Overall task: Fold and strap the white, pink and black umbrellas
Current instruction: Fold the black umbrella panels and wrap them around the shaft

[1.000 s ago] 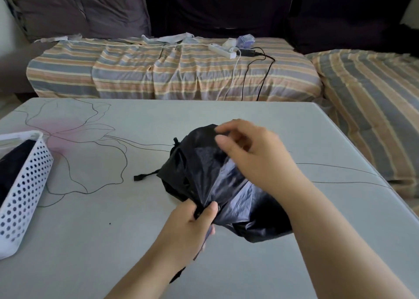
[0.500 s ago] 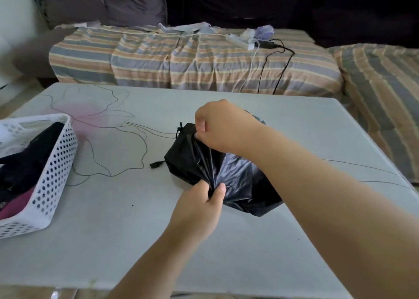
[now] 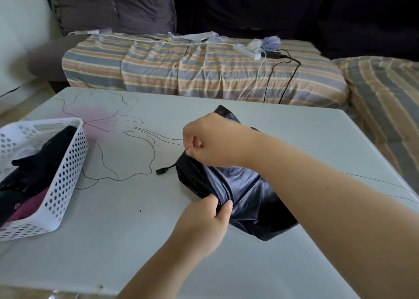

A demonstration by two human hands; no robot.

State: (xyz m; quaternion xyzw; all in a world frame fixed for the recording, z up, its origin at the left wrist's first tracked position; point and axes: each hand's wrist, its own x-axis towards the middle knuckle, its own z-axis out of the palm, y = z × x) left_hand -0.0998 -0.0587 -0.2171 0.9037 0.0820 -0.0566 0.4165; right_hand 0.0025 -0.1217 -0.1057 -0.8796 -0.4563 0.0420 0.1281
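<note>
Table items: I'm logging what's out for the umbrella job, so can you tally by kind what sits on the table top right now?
Black umbrella, pinched by the left hand and the right hand: 1
White perforated basket, with dark and pink items inside, too jumbled to count: 1
Total on the table: 2

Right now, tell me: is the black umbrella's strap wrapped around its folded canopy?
No: the strap lies loose on the table, left of the black umbrella.

Both hands, left hand [image 3: 205, 222] and right hand [image 3: 209, 140], pinch black umbrella [image 3: 247, 194] on table [image 3: 113, 219].
</note>
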